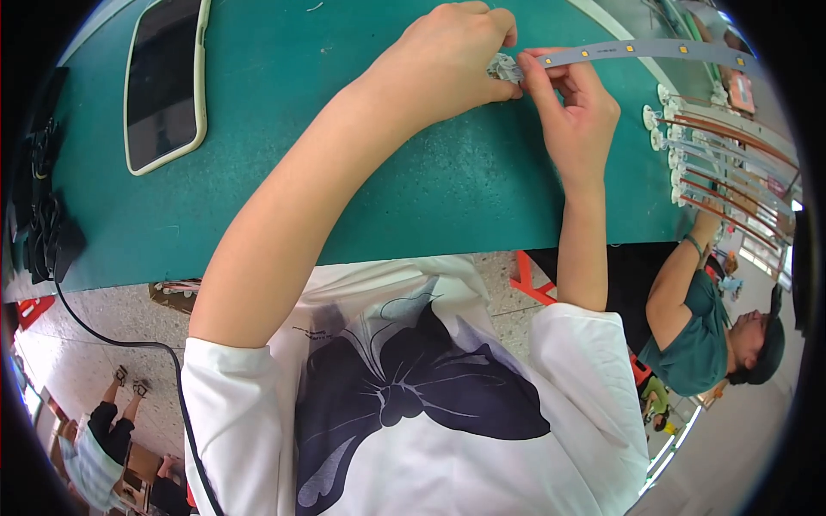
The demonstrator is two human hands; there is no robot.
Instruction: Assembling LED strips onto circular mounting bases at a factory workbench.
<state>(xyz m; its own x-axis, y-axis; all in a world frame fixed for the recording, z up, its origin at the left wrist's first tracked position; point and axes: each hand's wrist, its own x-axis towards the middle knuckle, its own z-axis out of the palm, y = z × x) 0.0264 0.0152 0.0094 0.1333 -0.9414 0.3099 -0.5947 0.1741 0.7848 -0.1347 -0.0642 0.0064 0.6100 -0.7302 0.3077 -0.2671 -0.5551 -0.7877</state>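
Note:
At the far middle of the green table, my left hand (456, 58) is closed, with a small crumpled white piece (505, 67) between thumb and fingers; its exact kind is hard to make out. Close beside it, my right hand (582, 107) pinches the near end of a pale LED strip (658, 48) between thumb and fingertips. Small yellow LEDs dot the strip, which curves away to the right beyond the table edge. The strip's end and the white piece nearly meet, and I cannot tell whether they are joined.
A phone in a pale case (163, 86) lies at the left of the table (413, 198), with black cables (43, 176) along the left edge. Several strips with white round ends (671, 129) overhang at right. A person in a green shirt (693, 348) works at the right.

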